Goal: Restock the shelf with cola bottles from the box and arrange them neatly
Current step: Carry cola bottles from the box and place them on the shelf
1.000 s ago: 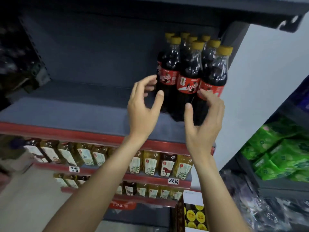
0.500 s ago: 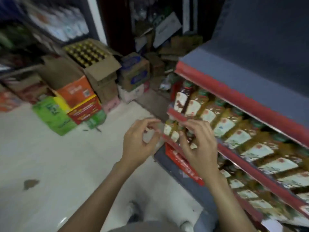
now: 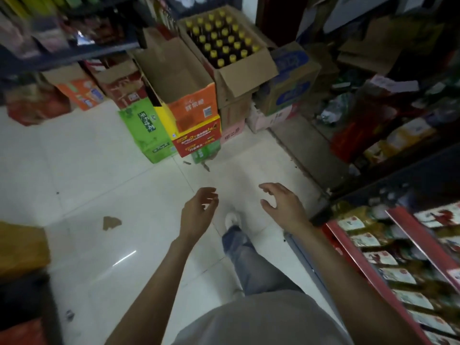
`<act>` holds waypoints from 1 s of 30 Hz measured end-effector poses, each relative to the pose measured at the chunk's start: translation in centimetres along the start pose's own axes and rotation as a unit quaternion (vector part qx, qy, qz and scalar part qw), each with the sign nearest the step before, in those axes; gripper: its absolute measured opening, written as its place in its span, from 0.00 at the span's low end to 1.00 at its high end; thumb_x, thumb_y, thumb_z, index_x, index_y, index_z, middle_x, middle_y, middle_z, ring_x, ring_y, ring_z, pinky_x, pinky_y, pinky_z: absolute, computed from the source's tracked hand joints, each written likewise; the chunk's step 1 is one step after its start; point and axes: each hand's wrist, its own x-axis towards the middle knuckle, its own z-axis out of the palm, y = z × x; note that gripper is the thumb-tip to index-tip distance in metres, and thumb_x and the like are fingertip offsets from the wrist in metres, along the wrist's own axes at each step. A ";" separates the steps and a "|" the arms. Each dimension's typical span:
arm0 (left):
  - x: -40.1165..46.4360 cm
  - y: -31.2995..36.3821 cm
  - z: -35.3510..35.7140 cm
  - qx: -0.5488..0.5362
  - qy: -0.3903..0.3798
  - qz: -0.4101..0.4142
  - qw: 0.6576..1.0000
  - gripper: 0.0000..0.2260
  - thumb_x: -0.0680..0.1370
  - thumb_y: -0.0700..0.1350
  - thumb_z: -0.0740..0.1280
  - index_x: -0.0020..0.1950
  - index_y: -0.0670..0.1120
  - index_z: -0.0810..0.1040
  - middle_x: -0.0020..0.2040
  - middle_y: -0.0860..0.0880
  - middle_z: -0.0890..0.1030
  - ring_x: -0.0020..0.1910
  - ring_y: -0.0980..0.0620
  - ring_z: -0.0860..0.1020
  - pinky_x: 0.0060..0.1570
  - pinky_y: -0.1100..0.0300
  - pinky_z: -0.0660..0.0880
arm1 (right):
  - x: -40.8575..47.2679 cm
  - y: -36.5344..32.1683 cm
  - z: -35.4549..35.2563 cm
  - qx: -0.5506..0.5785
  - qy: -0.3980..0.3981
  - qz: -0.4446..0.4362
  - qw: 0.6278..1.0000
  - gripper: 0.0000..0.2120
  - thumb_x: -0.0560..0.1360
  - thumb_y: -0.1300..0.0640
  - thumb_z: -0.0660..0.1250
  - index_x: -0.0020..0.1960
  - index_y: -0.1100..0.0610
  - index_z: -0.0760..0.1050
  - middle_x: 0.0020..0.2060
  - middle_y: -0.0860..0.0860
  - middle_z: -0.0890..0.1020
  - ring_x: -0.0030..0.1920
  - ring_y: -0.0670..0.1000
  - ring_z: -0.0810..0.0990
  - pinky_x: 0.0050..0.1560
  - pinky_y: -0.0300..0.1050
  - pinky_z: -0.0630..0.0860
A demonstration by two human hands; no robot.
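Note:
An open cardboard box (image 3: 245, 70) stands on stacked cartons at the far side of the aisle. It holds several cola bottles (image 3: 220, 37) with yellow caps, seen from above. My left hand (image 3: 199, 211) hangs over the white floor with loosely curled fingers and holds nothing. My right hand (image 3: 282, 204) is beside it, fingers spread and relaxed, also holding nothing. Both hands are well short of the box. The shelf with the placed cola bottles is out of view.
An empty open orange carton (image 3: 191, 105) and a green carton (image 3: 144, 130) sit in front of the cola box. A red-edged shelf (image 3: 368, 267) of tea bottles runs along the right. My foot (image 3: 232, 219) is on the tiled floor. More cartons stand at the left.
My view has swung from the shelf's cola bottles down and left to the aisle floor and the box. Both hands have come away from the shelf and now hang free.

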 end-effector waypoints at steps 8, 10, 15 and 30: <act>21.8 2.2 -6.4 0.101 -0.006 -0.037 0.994 0.10 0.77 0.46 0.66 0.58 0.48 0.77 0.52 0.52 0.83 0.54 0.52 0.80 0.54 0.57 0.74 | 22.7 -2.9 -0.8 0.032 -0.007 0.018 0.999 0.17 0.78 0.57 0.66 0.65 0.58 0.73 0.58 0.54 0.79 0.57 0.54 0.77 0.54 0.47 0.73; 27.0 3.6 -8.0 0.107 0.001 -0.019 0.994 0.12 0.76 0.49 0.66 0.58 0.47 0.78 0.52 0.50 0.83 0.53 0.50 0.80 0.53 0.55 0.75 | 27.9 -3.6 -1.8 0.037 0.016 0.020 0.999 0.16 0.78 0.58 0.66 0.64 0.59 0.74 0.57 0.54 0.79 0.56 0.55 0.78 0.54 0.50 0.75; 39.7 7.4 -9.7 0.111 0.014 0.025 0.993 0.11 0.76 0.47 0.66 0.57 0.46 0.79 0.50 0.49 0.84 0.52 0.49 0.81 0.44 0.62 0.71 | 39.9 -4.3 -3.6 0.055 0.061 0.035 0.996 0.14 0.77 0.60 0.66 0.62 0.60 0.75 0.56 0.56 0.80 0.55 0.56 0.78 0.51 0.49 0.75; 69.2 9.2 -0.9 0.335 -0.168 0.205 0.904 0.19 0.74 0.47 0.68 0.64 0.47 0.73 0.60 0.47 0.76 0.61 0.44 0.73 0.56 0.50 0.74 | 67.5 2.2 -0.9 -0.095 0.056 0.108 0.988 0.22 0.74 0.61 0.68 0.67 0.58 0.71 0.61 0.58 0.76 0.61 0.61 0.73 0.54 0.52 0.72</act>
